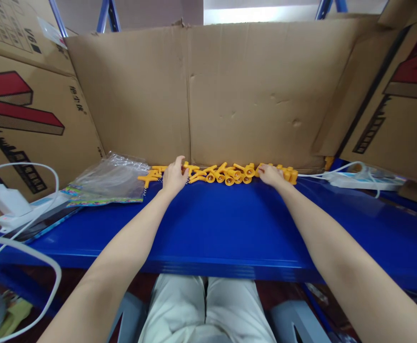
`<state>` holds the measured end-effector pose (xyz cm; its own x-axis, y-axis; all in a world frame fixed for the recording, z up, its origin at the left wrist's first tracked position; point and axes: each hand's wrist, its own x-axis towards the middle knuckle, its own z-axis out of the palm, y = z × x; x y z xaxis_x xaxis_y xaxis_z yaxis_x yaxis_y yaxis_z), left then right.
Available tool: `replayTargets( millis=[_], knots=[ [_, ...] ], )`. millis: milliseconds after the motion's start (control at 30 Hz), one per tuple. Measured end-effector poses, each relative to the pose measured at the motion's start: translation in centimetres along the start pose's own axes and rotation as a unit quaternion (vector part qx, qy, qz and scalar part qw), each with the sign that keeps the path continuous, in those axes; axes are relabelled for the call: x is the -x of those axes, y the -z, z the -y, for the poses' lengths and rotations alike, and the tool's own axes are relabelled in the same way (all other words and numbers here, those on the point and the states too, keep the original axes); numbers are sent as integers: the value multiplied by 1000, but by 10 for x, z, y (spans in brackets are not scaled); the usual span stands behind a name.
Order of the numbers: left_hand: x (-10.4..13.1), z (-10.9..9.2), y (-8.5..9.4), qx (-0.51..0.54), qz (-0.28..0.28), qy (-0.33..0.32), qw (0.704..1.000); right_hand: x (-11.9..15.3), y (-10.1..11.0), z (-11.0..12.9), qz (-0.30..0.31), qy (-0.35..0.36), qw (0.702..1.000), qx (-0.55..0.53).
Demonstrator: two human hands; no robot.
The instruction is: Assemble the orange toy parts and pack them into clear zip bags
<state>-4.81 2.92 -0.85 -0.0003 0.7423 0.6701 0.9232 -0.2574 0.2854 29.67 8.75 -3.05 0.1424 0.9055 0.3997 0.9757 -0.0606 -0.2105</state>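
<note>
Along the back of the blue table runs a row of small yellow plastic parts. On the left lie branched, T-shaped yellow pieces (pixel 147 179), some with small metal springs or screws. Cup-ended yellow pieces (pixel 229 180) are piled in the middle, and upright yellow cylinders (pixel 292 176) stand at the right end. My left hand (pixel 173 178) rests over the branched pieces, its index finger and thumb apart beside a yellow piece. At the right part of the row, my right hand (pixel 272 175) has its fingers curled onto a yellow piece (pixel 257 171); its fingertips are partly hidden.
Clear plastic bags (pixel 112 178) lie left of the row. A power strip (pixel 40 209) with a white charger (pixel 10 200) and cable is at far left; another power strip (pixel 362 181) lies right. A cardboard sheet (pixel 247 95) walls the back, with cartons (pixel 23 114) at the sides.
</note>
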Motion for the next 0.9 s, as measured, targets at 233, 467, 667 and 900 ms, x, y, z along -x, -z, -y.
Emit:
replayTargets(
  millis=[233, 467, 667, 900],
  knots=[
    [3, -12, 9, 36, -12, 37, 999, 9, 1, -8, -30, 4, 998, 63],
    [4, -12, 2, 50, 34, -23, 998, 14, 1, -5, -27, 39, 993, 112],
    [5, -12, 1, 40, 40, -33, 998, 17, -3, 0, -5, 55, 993, 101],
    [7, -15, 4, 37, 44, -39, 998, 14, -13, 3, 29, 116, 984, 134]
  ],
)
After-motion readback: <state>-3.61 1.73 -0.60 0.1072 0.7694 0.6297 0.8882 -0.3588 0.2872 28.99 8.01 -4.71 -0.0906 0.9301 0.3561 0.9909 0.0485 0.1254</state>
